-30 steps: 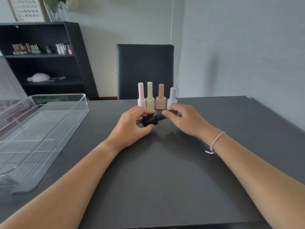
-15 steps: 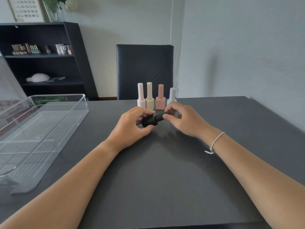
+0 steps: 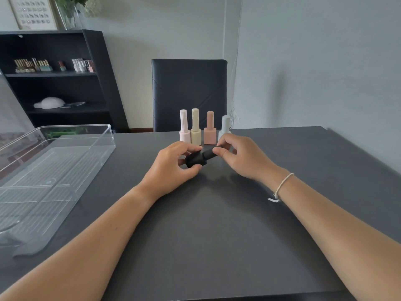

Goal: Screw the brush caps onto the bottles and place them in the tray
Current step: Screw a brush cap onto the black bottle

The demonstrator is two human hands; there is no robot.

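A black bottle (image 3: 195, 160) lies nearly sideways above the dark table, held in my left hand (image 3: 171, 168). Its black brush cap (image 3: 208, 153) points right and sits on the bottle's neck, pinched by the fingertips of my right hand (image 3: 240, 156). Behind my hands a row of capped bottles stands upright: a pale pink bottle (image 3: 184, 127), a cream bottle (image 3: 195, 127), a salmon bottle (image 3: 210, 129) and a pale grey-blue bottle (image 3: 225, 125), the last partly hidden by my right fingers. The clear plastic tray (image 3: 108, 137) lies at the left with nothing in it.
A black chair (image 3: 188, 92) stands at the table's far edge. A black shelf unit (image 3: 102, 79) with small bottles is against the back wall at left. The grey wall runs close along the table's right side.
My right fingers have shifted around the cap, turning it on the black bottle. The left hand and the bottle stay almost where they were.
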